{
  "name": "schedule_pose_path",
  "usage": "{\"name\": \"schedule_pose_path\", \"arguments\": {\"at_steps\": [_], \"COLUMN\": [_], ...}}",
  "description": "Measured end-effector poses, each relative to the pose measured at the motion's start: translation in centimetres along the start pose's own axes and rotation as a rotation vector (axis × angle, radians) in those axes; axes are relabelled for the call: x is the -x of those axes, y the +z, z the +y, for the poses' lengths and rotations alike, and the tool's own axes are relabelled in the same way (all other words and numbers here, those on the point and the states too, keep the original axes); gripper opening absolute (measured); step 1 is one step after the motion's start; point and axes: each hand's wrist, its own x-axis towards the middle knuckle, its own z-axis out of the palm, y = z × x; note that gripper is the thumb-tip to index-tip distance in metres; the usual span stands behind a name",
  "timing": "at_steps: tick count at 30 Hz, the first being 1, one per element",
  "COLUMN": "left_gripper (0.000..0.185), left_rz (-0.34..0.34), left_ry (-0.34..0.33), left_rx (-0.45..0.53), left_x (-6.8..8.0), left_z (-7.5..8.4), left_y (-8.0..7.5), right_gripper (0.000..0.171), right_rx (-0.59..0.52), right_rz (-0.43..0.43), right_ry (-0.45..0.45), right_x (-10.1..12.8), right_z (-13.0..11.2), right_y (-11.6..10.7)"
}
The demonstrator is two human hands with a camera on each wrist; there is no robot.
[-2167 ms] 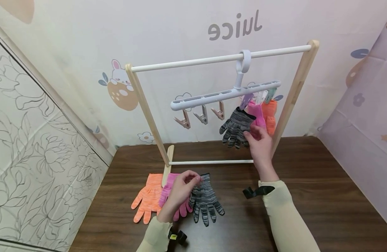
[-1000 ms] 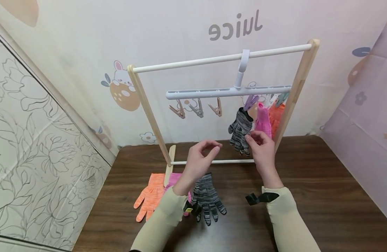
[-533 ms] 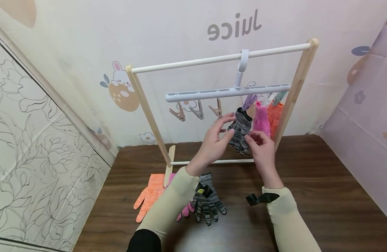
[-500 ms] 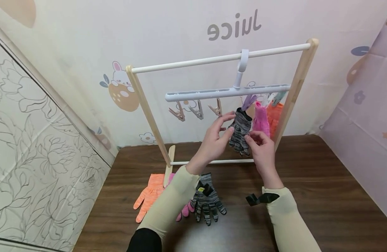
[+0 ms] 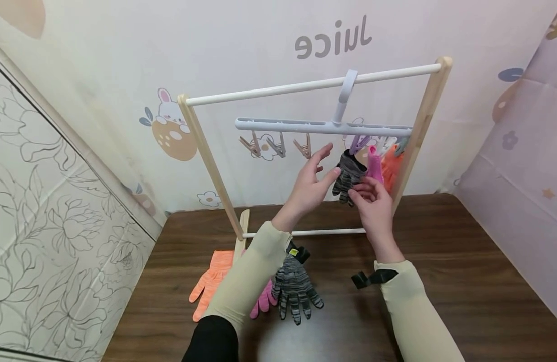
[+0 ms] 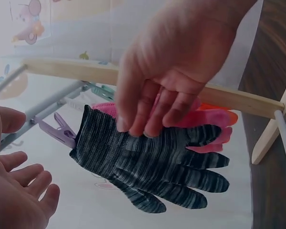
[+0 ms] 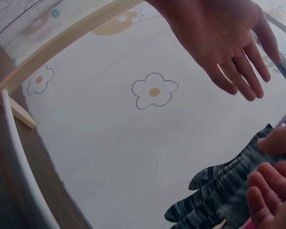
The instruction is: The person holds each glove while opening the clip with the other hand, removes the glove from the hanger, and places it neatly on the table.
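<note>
Our right hand (image 5: 372, 201) has its fingertips (image 6: 133, 128) curled onto the hanging grey striped glove (image 5: 348, 171), touching the knit near the cuff; whether it's a real pinch we can't tell. Our left hand (image 5: 312, 181) is spread wide, fingers straight, palm toward that glove, thumb tip just at its left edge, holding nothing.

The grey striped glove hangs from a purple clip (image 6: 57, 131) at the cuff, fingers drooping. Just behind it, a pink glove (image 5: 375, 166) and an orange glove (image 5: 389, 163) hang on the next clips, close to the right wooden post (image 5: 418, 130).

All clips sit under the white clip hanger (image 5: 283, 124), hooked on the white top rail (image 5: 260, 92) of the rack. Three clips (image 5: 275, 146) on the hanger's left half are bare.

Below on the dark wood table (image 5: 464, 281), near our left forearm: a second grey striped glove (image 5: 295, 289), a second pink glove (image 5: 264, 301) partly under the sleeve, and a second orange glove (image 5: 210, 281), side by side, lying flat by the rack's left foot.
</note>
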Motion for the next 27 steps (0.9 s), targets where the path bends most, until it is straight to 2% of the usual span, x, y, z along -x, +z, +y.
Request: {"name": "schedule_pose_path", "arguments": {"at_steps": [10,16,27], "left_gripper": [0.054,0.048,0.042], "left_rz": [0.040,0.047,0.012], "left_ry": [-0.007,-0.008,-0.033], "left_rx": [0.043,0.075,0.105], "left_x": [-1.8,-2.4,-3.2], "left_z": [0.2,0.6,0.9], "left_y": [1.1,1.6,2.1], "right_gripper": [0.048,0.048,0.030], "right_rx": [-0.015,0.021,0.147], "right_rz": [0.129,0.194,0.180], "right_ry": [-0.012,-0.001,-0.034], "right_x": [-0.9,-0.8,-0.7], "right_z": [-0.9,-0.9,-1.1], "right_y": [0.1,-0.2,-0.4]}}
